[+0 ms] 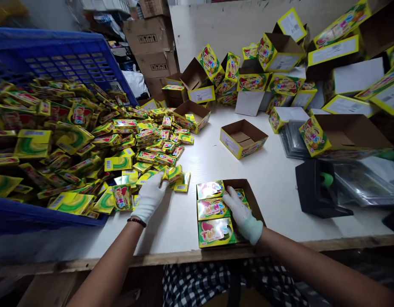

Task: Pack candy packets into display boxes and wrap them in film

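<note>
My left hand (149, 197), in a white glove, reaches into a heap of small yellow packets (142, 145) spilling from a tipped blue crate (50, 55); its fingers curl over one yellow packet (173, 172) at the heap's near edge. My right hand (240, 209), also gloved, lies inside an open brown carton (248, 192) near the table's front edge. It presses on the packets in the carton (212, 211), which lie in a row of three along its left side.
Open empty yellow cartons (243, 138) stand mid-table, and many more are piled at the back right (280, 55). A black holder (318, 187) and clear plastic sheets (366, 181) lie right. Brown shipping boxes (152, 47) are stacked behind. The white table (273, 179) edge runs along the front.
</note>
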Demonstrator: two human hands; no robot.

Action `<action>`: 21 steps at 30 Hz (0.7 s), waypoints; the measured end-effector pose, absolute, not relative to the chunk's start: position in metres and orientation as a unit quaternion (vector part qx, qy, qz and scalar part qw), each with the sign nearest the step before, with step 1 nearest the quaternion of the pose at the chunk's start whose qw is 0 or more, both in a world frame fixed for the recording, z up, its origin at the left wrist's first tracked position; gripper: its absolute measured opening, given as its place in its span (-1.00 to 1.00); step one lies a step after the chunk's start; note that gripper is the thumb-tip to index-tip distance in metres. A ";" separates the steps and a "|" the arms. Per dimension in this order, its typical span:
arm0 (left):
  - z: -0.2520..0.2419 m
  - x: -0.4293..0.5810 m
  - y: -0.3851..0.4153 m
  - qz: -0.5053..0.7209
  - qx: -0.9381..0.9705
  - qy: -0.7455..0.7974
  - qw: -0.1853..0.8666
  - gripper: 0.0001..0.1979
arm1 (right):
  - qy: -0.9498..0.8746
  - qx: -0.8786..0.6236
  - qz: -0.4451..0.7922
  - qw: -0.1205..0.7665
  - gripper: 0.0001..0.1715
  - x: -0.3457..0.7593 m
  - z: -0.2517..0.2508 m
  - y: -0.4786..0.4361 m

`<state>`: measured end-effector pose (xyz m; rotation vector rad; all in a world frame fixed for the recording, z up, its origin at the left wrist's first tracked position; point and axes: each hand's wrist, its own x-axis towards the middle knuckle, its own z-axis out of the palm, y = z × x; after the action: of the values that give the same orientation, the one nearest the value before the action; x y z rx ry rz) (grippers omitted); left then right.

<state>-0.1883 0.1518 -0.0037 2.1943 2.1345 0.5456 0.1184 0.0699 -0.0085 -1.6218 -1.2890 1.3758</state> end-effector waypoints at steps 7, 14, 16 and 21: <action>0.033 -0.132 0.097 0.592 0.473 0.635 0.149 -0.64 | -0.571 -0.541 0.453 0.420 -0.57 0.144 0.048 0.067; 0.047 -0.023 0.045 0.531 0.511 0.488 0.467 -0.62 | -0.497 -0.402 0.653 0.406 -0.55 0.143 0.068 0.077; 0.041 -0.029 0.036 0.480 0.621 0.494 0.375 -0.64 | -0.569 -0.390 0.628 0.361 -0.57 0.170 0.082 0.089; 0.025 -0.060 0.023 0.252 0.880 0.379 0.135 -0.41 | -0.794 -0.383 0.465 -0.082 -0.74 0.211 0.105 0.135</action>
<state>-0.0603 0.0228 0.0253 2.5496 1.0973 0.7290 0.2114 0.1347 0.1052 -1.2708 -2.6334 1.5424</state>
